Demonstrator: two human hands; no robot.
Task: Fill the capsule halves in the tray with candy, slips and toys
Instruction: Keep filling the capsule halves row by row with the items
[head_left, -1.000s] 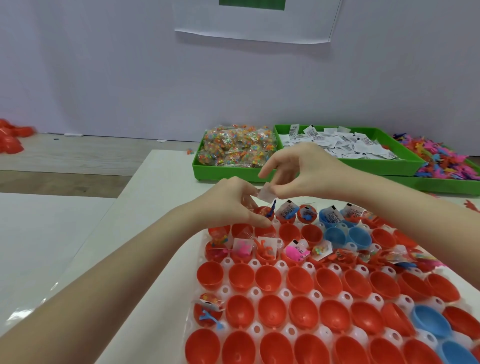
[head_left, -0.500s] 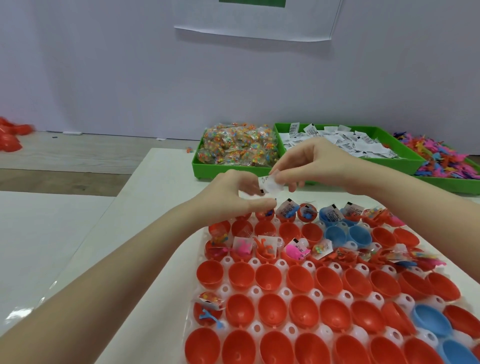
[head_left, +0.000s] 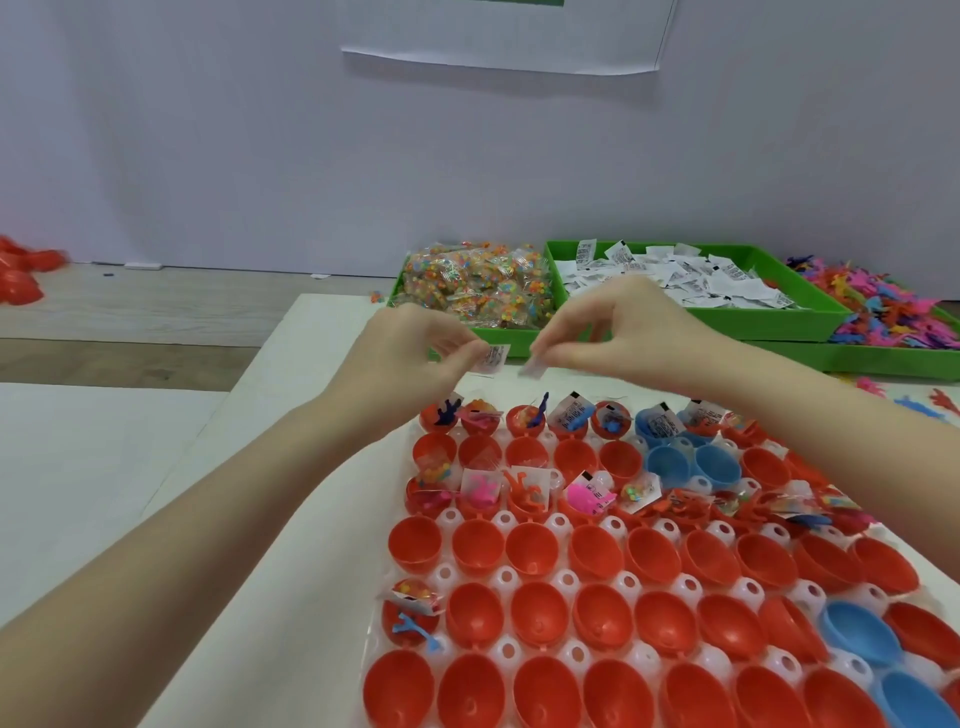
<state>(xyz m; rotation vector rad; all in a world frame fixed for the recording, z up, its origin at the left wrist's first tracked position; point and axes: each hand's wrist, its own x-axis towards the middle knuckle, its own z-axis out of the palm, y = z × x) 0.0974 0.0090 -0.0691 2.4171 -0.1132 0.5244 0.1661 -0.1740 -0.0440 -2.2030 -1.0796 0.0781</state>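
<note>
Pinched a printed slip (head_left: 496, 358) between thumb and fingertips of the left hand (head_left: 415, 353). Pinched a second slip (head_left: 535, 366) the same way in the right hand (head_left: 618, 332), other fingers loosely curled. Held the two pieces just apart, above the far edge of the tray (head_left: 506, 577).

Half a second earlier, met at one small white wad; since drawn apart sideways. Probably peeled two stuck slips from each other, though the right-hand piece was blurred and may have been more than one. Meant, for the task, a slip ready in each hand, neither yet dropped into a cup.

Below the hands, found the farthest row of capsule halves (head_left: 532, 551) already carrying slips, toys and candy. Second row mostly bare red and blue cups, with candy in a few at the left. Third row filled again. Nearer rows empty, save one red half (head_left: 410, 613) at the left edge holding candy, a slip and a blue toy. Judged well short of halfway.

Beyond the tray, ranged along the white table (head_left: 291, 415): a bin of candy packets (head_left: 475, 283), a green bin of slips (head_left: 727, 325), and a heap of toys (head_left: 893, 312) at the far right.
</note>
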